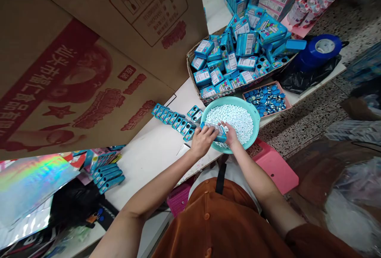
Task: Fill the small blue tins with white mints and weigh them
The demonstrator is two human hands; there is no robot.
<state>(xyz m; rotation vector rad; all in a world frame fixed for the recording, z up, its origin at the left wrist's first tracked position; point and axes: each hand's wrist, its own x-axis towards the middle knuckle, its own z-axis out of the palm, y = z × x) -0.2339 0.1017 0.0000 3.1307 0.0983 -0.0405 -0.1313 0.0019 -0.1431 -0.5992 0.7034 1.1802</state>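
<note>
My left hand (203, 141) is closed round a small blue printed box (219, 132), held tilted above a mint-green basin (256, 126). Small white pellets (238, 117) fill much of the basin. At the box's right end, my right hand (231, 134) is curled with a few white pellets showing at its fingertips. The box's end is partly hidden by these fingers. To the left of the basin, a row of blue boxes (172, 119) stands on the white table (143, 162), several with round dark holes on top.
Behind the basin lies an open carton (205, 100) heaped with blue boxes. A shallow pink tray (288, 104) of blue and silver caps sits at the right. A large cardboard box (98, 59) blocks the left side. Blue tape (324, 47) rests near the far edge.
</note>
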